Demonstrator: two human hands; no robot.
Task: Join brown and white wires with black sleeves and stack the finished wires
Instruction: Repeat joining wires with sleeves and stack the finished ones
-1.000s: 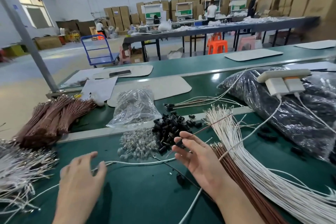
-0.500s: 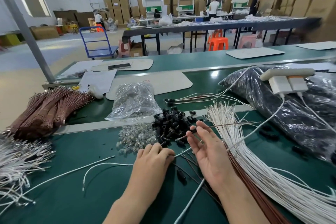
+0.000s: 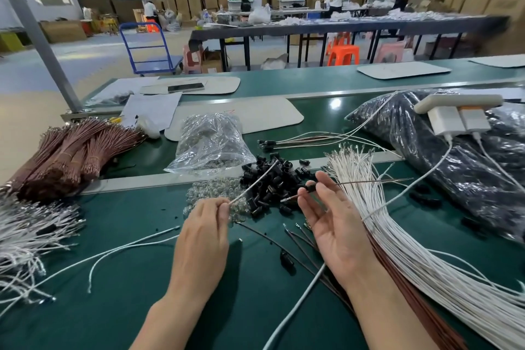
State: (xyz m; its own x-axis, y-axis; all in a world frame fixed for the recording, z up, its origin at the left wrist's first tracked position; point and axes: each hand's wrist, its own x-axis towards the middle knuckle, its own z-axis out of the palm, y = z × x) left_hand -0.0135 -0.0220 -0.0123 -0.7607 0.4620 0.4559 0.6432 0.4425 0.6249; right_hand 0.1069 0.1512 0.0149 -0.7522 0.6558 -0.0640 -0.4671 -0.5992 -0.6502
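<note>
Left hand (image 3: 204, 224) had lifted since the earlier frame, now pinching a white wire (image 3: 252, 183) at centre frame. Right hand (image 3: 335, 224) pinched the brown wire (image 3: 297, 194) at its sleeve (image 3: 310, 187), right of centre. Risk: white wire's tip pointed away from sleeve; skewed entry could bend it.

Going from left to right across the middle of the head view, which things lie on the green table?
Brown wire bundles → clear plastic bag → pile of black sleeves → loose white wires → dark plastic bag.
</note>
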